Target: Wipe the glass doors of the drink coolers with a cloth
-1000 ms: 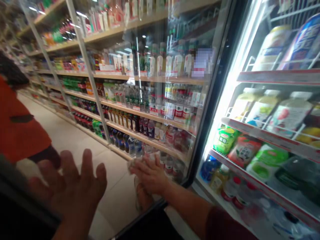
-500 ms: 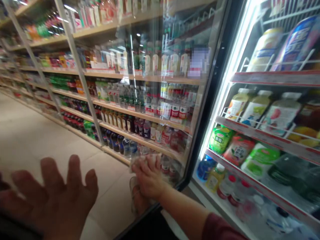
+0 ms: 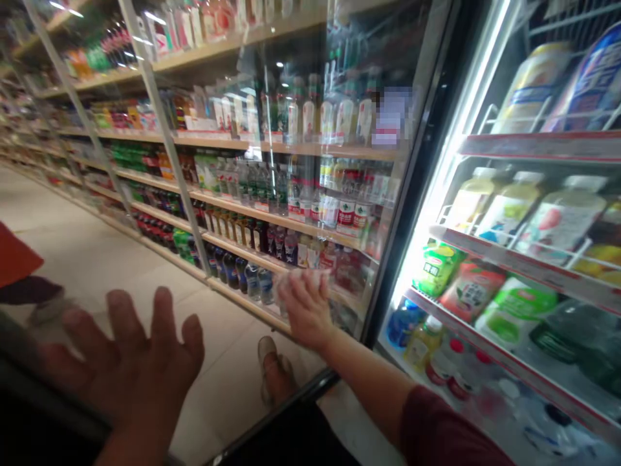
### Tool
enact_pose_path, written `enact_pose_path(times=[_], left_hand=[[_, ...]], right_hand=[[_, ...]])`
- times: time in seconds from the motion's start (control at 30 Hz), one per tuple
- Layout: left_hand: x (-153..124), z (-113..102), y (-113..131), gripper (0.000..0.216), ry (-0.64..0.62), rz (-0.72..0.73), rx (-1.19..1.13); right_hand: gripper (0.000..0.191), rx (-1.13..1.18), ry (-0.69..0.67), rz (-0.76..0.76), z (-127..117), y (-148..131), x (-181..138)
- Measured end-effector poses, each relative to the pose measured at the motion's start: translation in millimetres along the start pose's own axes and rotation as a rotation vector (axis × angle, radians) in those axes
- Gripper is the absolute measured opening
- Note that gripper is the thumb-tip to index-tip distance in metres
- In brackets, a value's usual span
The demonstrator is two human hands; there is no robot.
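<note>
In the head view, my right hand [image 3: 310, 310] is pressed over a pale cloth [image 3: 324, 277], which lies against the glass door [image 3: 233, 388] of a drinks fridge. Motion blurs the cloth, and the hand covers most of it. Fingers spread apart, my left hand [image 3: 140, 356] is raised at the lower left near the door's dark frame [image 3: 291, 411]. Nothing shows in it; whether it touches the glass I cannot tell. Through the pane a shod foot [image 3: 274, 369] is visible on the floor.
The lit fridge [image 3: 524, 249] on the right holds bottles and drink pouches [image 3: 470, 288] on wire shelves. Beyond the glass runs a long wooden shelf unit [image 3: 286, 223] of bottled drinks. Something orange [image 3: 17, 255], perhaps clothing, appears at the left edge.
My right hand has moved slightly up and right with the cloth. The left hand also appears farther right, as the view has shifted. An orange shape has come in at the left.
</note>
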State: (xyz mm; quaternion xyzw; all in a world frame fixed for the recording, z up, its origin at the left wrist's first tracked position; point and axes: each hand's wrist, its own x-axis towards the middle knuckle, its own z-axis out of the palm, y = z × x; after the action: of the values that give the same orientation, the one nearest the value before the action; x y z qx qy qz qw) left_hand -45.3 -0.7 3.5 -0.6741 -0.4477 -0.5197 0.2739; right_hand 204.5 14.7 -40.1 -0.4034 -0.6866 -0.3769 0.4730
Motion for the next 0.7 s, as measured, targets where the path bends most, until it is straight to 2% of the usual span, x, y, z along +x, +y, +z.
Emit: enact_pose_path(times=[0.1,0.13,0.17,0.2,0.3,0.37,0.47,0.6,0.7], left_hand=[[-0.2,1.9,-1.2,0.1,0.016,0.068,0.162],[0.0,2.2,-0.5,0.099,0.012,0.07,0.164],[0.4,2.5,0.3,0.098,0.008,0.07,0.167],[0.9,3.1,0.7,0.097,0.007,0.072,0.172],[3.0,6.1,-0.4,0.095,0.043,0.107,0.188],[4.9,8.6,-2.4,0.094,0.059,0.121,0.185],[7.6,12.8,-5.0,0.09,0.049,0.12,0.165],[10.7,20.1,-8.4,0.08,0.047,0.085,0.108],[13.7,22.2,-9.4,0.068,0.03,0.036,0.021]], right_hand=[[0.067,-0.041,0.147,0.436,-5.5,28.6,31.9],[0.066,-0.047,0.187,0.537,-4.5,30.0,36.5],[0.066,-0.044,0.198,0.572,-1.9,25.7,36.1],[0.066,-0.034,0.175,0.536,2.2,16.6,30.7],[0.067,0.013,-0.015,0.162,16.9,-18.6,-1.8],[0.062,0.015,-0.128,0.017,22.3,-30.2,-19.7],[0.056,-0.001,-0.239,-0.022,19.8,-22.4,-22.6],[0.059,0.008,-0.302,-0.011,5.6,-6.8,-6.3],[0.057,0.069,-0.32,0.031,-10.5,-6.7,-13.3]])
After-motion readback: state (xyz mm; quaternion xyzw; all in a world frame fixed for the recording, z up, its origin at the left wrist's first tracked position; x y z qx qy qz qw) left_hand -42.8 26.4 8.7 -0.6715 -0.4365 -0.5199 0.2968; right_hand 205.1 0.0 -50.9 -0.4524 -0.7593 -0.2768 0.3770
